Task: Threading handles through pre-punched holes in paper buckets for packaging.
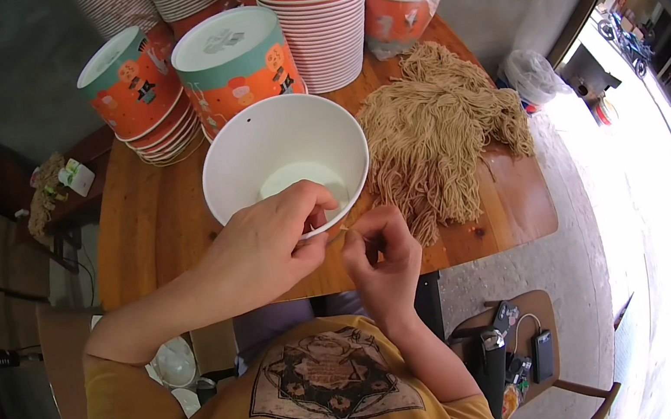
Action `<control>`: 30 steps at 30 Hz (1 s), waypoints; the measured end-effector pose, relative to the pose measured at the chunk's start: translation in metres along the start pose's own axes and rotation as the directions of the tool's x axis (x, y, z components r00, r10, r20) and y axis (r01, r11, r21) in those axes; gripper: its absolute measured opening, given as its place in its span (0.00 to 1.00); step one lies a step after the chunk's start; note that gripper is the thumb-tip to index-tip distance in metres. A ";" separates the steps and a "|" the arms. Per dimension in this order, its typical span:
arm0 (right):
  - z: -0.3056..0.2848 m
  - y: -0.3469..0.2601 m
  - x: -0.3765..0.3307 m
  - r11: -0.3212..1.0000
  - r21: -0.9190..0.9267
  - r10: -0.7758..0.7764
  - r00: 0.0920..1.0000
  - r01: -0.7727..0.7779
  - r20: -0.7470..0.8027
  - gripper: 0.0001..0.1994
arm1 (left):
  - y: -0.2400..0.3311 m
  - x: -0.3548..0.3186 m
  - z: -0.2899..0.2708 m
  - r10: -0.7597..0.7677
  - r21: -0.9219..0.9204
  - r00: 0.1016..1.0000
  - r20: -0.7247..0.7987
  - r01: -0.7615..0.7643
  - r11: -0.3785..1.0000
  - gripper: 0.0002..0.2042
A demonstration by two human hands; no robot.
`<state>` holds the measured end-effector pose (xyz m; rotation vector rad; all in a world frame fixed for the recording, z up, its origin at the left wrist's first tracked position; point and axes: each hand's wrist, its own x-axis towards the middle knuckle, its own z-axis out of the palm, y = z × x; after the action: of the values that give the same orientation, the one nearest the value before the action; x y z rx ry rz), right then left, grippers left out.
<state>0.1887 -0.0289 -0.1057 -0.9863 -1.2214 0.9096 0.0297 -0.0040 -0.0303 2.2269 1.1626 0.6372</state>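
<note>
A round paper bucket [255, 147] with a white inside tilts toward me at the table's near edge. There is a small dark hole in its far wall below the rim. My left hand [269, 236] is closed on the near rim, fingers inside and thumb outside. Just right of it, my right hand [385, 263] is closed in a pinch on what looks like the end of a thin tan cord, close beside the rim. Most of that strand is hidden by my fingers. A large heap of tan cords [445, 126] lies on the table right of the bucket.
Upside-down orange and green printed buckets [232, 55] and tall stacks of nested buckets [319, 37] stand behind on the wooden table [151, 239]. A chair [536, 309] at lower right carries a phone and small items. A bright doorway [622, 190] is on the right.
</note>
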 end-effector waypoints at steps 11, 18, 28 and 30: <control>0.007 0.002 0.006 0.967 -0.161 -0.206 0.978 0.198 -0.037 0.08 | 0.008 0.004 -0.007 -0.003 -0.032 1.000 0.023 0.004 0.999 0.15; 0.008 -0.001 0.006 0.978 -0.157 -0.146 0.989 0.139 -0.036 0.08 | 0.009 0.003 -0.007 -0.020 -0.056 0.999 0.037 0.023 0.998 0.14; 0.011 0.003 0.005 0.956 -0.220 -0.216 0.974 0.195 -0.073 0.10 | 0.010 0.003 -0.007 -0.015 -0.069 0.999 0.040 0.018 0.997 0.14; 0.010 0.003 0.005 0.942 -0.245 -0.254 0.965 0.230 -0.072 0.10 | 0.009 0.003 -0.007 -0.014 -0.080 0.999 0.040 0.017 0.997 0.15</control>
<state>0.1791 -0.0224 -0.1060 -1.0285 -1.3496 0.5228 0.0327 -0.0043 -0.0186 2.1514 1.1142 0.6203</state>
